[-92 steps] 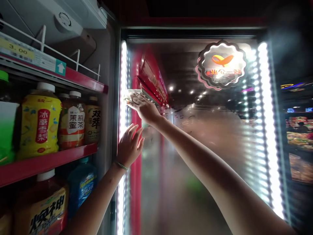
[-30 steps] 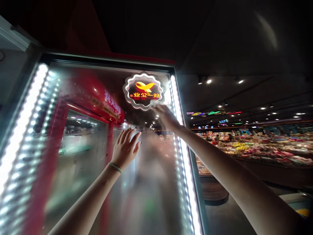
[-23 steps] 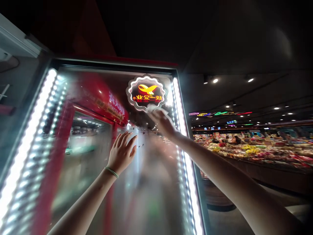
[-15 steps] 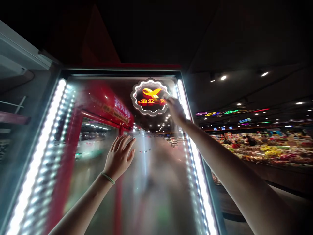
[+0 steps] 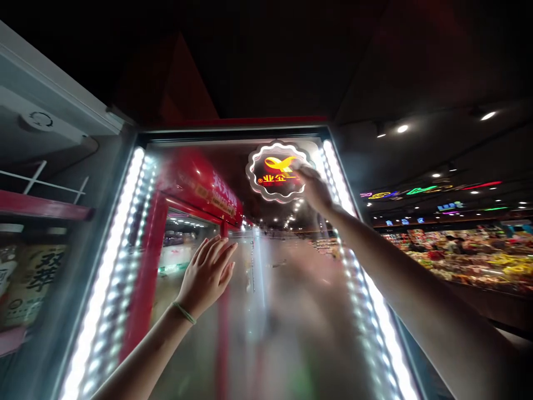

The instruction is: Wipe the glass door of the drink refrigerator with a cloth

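A tall glass door (image 5: 254, 311) with bright light strips down both sides fills the middle of the view. My left hand (image 5: 208, 272), a thin green band at its wrist, lies against the glass with fingers extended, holding nothing. Higher up, my right hand (image 5: 312, 186) reaches to the glowing scalloped sign (image 5: 272, 172), whose yellow emblem and characters read mirrored. That hand covers the sign's right part. Motion blurs its fingers, so whether it holds anything cannot be made out.
To the left, bottles (image 5: 35, 283) stand on a shelf below a pink shelf edge (image 5: 45, 209). Through or in the glass shows a red cabinet (image 5: 195, 183). Produce displays (image 5: 483, 261) stretch away at the right, under ceiling spotlights (image 5: 402, 128).
The view has swung left, shifting the door rightward and bringing the shelf bottles into sight. My right hand now covers more of the sign. My left hand stays flat at the glass.
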`<state>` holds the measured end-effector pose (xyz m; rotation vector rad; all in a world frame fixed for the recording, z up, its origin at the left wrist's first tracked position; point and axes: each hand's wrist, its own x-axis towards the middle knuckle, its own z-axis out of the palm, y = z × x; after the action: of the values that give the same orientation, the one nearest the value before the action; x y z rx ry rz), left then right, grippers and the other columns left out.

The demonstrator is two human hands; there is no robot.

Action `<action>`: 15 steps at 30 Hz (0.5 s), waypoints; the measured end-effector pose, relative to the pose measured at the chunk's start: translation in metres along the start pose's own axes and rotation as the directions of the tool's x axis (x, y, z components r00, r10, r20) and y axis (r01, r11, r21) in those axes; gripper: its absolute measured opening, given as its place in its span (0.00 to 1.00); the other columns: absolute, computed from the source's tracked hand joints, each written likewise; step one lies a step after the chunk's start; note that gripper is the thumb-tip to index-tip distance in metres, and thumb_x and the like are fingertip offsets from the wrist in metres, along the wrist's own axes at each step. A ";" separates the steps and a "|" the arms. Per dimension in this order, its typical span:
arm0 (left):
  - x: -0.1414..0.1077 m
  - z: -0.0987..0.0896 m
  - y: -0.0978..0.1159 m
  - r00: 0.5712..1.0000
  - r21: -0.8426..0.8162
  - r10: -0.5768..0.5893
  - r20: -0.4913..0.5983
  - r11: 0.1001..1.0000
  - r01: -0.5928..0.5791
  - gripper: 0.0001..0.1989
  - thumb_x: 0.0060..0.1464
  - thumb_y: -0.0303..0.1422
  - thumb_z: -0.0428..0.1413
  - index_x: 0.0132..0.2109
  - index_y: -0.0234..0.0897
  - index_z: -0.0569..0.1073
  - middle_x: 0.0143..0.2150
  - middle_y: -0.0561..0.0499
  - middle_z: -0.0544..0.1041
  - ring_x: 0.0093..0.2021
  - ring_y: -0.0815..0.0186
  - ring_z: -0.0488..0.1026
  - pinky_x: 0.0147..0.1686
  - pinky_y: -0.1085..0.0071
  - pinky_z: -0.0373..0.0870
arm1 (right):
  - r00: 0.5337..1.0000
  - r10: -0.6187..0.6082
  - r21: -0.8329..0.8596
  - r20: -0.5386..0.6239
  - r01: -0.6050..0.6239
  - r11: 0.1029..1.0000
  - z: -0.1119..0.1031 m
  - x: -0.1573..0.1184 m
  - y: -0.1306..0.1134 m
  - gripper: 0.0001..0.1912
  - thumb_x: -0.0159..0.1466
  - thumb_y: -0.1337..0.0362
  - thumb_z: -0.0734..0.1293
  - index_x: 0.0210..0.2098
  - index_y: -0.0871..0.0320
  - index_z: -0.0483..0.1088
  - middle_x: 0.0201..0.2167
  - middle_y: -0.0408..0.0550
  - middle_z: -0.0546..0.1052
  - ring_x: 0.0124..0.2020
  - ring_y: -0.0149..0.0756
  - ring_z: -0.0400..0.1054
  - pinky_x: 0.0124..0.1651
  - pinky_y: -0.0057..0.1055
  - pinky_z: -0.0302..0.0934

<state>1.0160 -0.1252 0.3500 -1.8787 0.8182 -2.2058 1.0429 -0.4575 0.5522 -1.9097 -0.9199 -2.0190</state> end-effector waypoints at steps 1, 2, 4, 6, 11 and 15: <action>-0.003 -0.003 -0.006 1.000 0.004 -0.005 0.001 1.000 0.005 0.25 0.65 0.28 0.56 0.68 0.44 0.66 0.62 0.43 0.74 0.65 0.50 0.70 0.66 0.45 0.70 | 0.994 0.087 -0.035 -0.070 -0.090 0.995 -0.003 0.010 0.011 0.31 0.72 0.74 0.55 0.70 0.49 0.66 0.67 0.51 0.72 0.69 0.53 0.64 0.68 0.59 0.63; -0.006 -0.005 -0.011 1.000 0.007 -0.013 0.000 1.000 0.013 0.25 0.65 0.29 0.55 0.67 0.43 0.66 0.62 0.42 0.74 0.65 0.50 0.70 0.66 0.45 0.70 | 0.983 0.145 -0.059 -0.109 -0.152 0.987 -0.001 0.017 0.015 0.32 0.70 0.75 0.55 0.70 0.52 0.67 0.67 0.54 0.72 0.70 0.54 0.63 0.68 0.60 0.63; -0.010 -0.006 -0.020 0.999 0.009 -0.036 -0.006 0.999 0.036 0.24 0.66 0.29 0.55 0.67 0.43 0.67 0.62 0.42 0.74 0.66 0.49 0.70 0.65 0.45 0.71 | 0.985 0.146 -0.073 -0.089 -0.153 0.986 0.021 0.022 -0.003 0.32 0.69 0.77 0.58 0.68 0.52 0.69 0.68 0.54 0.72 0.71 0.52 0.62 0.69 0.56 0.63; -0.014 -0.005 -0.027 0.998 0.001 -0.056 -0.005 0.998 0.056 0.24 0.66 0.29 0.55 0.67 0.43 0.67 0.62 0.42 0.74 0.66 0.49 0.69 0.64 0.45 0.72 | 0.997 -0.049 -0.012 0.061 0.049 0.999 0.056 0.014 -0.044 0.32 0.70 0.76 0.60 0.68 0.45 0.69 0.70 0.47 0.70 0.72 0.46 0.61 0.71 0.51 0.62; -0.022 -0.007 -0.042 0.998 -0.009 -0.060 0.008 0.998 0.060 0.24 0.66 0.29 0.55 0.67 0.44 0.67 0.62 0.42 0.74 0.66 0.50 0.69 0.65 0.45 0.71 | 0.883 -0.404 0.096 0.240 0.392 0.915 0.086 -0.006 -0.085 0.31 0.73 0.71 0.60 0.69 0.35 0.65 0.71 0.34 0.69 0.70 0.37 0.64 0.71 0.44 0.63; -0.033 -0.021 -0.062 0.999 0.023 -0.044 0.010 0.999 0.044 0.25 0.66 0.29 0.56 0.68 0.44 0.65 0.63 0.43 0.74 0.67 0.50 0.69 0.66 0.45 0.71 | 0.997 0.001 -0.199 -0.074 -0.015 0.980 0.036 0.019 -0.002 0.31 0.71 0.72 0.58 0.70 0.44 0.65 0.67 0.48 0.73 0.65 0.44 0.70 0.60 0.46 0.72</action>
<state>1.0182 -0.0516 0.3487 -1.9145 0.7538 -2.2186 1.0692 -0.4309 0.5681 -1.9176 -0.7146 -2.2353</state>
